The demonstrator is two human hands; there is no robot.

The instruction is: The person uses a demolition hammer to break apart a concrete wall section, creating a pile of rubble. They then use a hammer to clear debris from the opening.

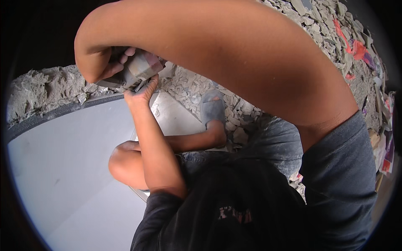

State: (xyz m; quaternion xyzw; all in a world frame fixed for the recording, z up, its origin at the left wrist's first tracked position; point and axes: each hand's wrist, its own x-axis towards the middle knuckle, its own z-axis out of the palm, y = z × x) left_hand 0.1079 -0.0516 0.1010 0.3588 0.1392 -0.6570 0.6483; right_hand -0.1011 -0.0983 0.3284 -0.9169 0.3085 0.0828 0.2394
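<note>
Both my hands are at the upper left, around a dusty grey, blocky thing (140, 67) with a dull reddish end. It looks like the body of a hand tool, but its kind is not clear. My right arm arches across the top, and my right hand (121, 62) curls over the thing from above, fingertips showing on its top. From below, my left hand (143, 91) grips its near side, thumb up along it. The thing is next to a rough, broken mortar edge (50, 90). My right forearm hides part of it, and its far end cannot be seen.
A large pale, smooth panel (75, 154) fills the left, bordered by a dark strip (63, 109). Broken rubble (188, 85) covers the ground ahead and right, with red plastic scraps (358, 50) in it. My slippered foot (212, 108) rests at the rubble.
</note>
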